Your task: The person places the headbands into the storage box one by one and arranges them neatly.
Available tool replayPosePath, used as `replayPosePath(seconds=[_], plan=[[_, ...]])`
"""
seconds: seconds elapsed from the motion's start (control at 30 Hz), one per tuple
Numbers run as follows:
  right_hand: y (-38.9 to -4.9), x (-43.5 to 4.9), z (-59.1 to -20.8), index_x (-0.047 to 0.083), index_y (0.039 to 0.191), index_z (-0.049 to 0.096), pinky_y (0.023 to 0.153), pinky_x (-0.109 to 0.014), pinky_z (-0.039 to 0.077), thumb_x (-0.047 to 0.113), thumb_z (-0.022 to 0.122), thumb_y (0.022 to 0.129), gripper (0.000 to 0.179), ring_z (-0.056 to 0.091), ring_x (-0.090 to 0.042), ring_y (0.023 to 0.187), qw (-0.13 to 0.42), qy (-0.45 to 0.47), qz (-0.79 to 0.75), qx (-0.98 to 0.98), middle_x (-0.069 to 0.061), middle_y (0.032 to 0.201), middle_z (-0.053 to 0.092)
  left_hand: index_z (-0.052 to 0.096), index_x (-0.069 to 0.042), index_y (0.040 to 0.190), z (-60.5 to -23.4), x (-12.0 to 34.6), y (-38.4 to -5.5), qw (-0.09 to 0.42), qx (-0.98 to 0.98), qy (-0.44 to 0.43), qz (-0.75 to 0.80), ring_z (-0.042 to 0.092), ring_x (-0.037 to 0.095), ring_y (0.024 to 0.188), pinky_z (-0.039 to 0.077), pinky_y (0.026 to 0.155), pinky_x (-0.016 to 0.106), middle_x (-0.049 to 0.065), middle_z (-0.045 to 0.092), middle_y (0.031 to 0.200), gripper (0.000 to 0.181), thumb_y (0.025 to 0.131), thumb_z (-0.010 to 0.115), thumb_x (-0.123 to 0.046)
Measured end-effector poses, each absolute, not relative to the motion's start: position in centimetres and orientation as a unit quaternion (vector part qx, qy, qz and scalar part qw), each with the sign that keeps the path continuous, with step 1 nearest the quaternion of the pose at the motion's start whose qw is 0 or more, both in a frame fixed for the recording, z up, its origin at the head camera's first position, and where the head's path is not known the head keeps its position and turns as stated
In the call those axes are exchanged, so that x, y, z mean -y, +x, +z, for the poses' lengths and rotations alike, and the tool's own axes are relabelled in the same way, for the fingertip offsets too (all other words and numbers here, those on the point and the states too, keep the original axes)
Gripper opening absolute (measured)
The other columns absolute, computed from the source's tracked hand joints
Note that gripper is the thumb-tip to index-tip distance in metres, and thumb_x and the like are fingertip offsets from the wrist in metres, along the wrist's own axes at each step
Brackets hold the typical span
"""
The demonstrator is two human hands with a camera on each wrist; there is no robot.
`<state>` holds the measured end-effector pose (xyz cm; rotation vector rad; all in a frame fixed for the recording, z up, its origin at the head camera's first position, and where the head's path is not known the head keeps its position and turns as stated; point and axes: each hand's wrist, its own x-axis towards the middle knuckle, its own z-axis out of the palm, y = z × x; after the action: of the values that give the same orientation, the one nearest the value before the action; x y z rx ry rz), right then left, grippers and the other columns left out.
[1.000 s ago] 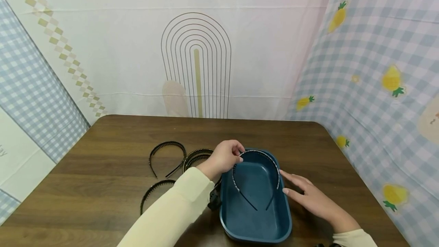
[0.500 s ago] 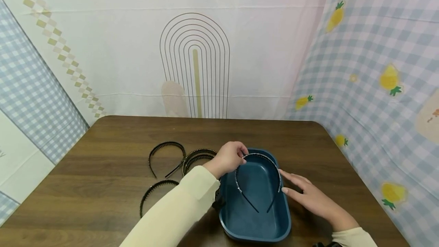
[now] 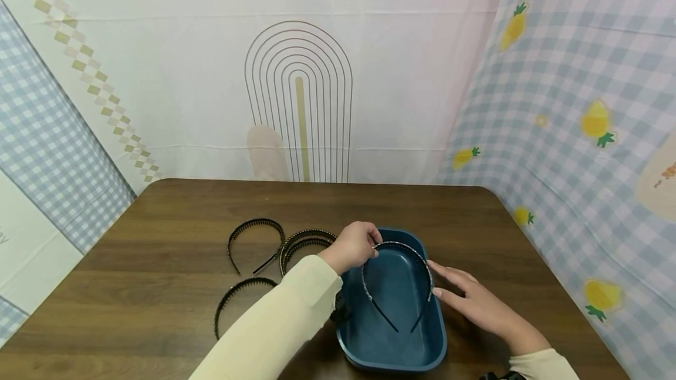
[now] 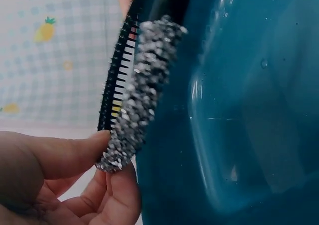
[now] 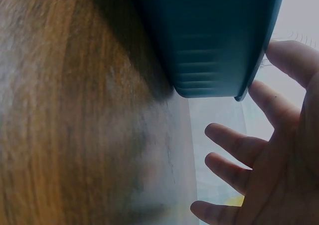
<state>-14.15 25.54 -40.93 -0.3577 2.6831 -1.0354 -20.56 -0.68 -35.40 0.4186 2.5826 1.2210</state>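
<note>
My left fingers (image 4: 75, 156) are pinching the headband (image 4: 142, 80) over the tub (image 3: 391, 366), its legs pointing toward the tub's near end; my right fingers (image 5: 276, 104), spread apart, are touching the tub's right rim.

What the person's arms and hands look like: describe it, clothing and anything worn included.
The left sleeve and right sleeve are long, plain and pale cream-yellow. The left hand and right hand show no gloves. Black gear shows near each wrist, mostly hidden, so its shape cannot be told.
</note>
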Motion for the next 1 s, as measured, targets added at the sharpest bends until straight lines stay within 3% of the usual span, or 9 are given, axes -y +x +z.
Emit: replayPosePath(seconds=[0.57, 1.0], plan=[[-14.20, -25.68, -41.14, 0.024, 0.151, 0.034, 0.096, -0.071, 0.029, 0.045, 0.051, 0.098, 0.060, 0.024, -0.047, 0.137, 0.117, -0.128, -0.350, -0.921, -0.019, 0.151, 0.035, 0.064, -0.002, 0.091, -35.69, -0.05, -20.39, 0.127, -0.907, 0.127, 0.381, 0.051, 0.019, 0.074, 0.047, 0.061, 0.031, 0.007, 0.059, 0.089, 0.013, 0.083, 0.068, 0.008], [-14.15, -25.62, -41.10, 0.023, 0.151, 0.035, 0.097, -0.070, 0.030, 0.046, 0.052, 0.097, 0.060, 0.025, -0.046, 0.137, 0.115, -0.126, -0.348, -0.922, -0.018, 0.150, 0.036, 0.062, -0.002, 0.091, -36.30, -0.19, -20.65, 0.155, -0.896, 0.103, 0.402, 0.048, 0.018, 0.063, 0.036, 0.048, 0.026, 0.006, 0.056, 0.084, 0.012, 0.085, 0.065, 0.009]])
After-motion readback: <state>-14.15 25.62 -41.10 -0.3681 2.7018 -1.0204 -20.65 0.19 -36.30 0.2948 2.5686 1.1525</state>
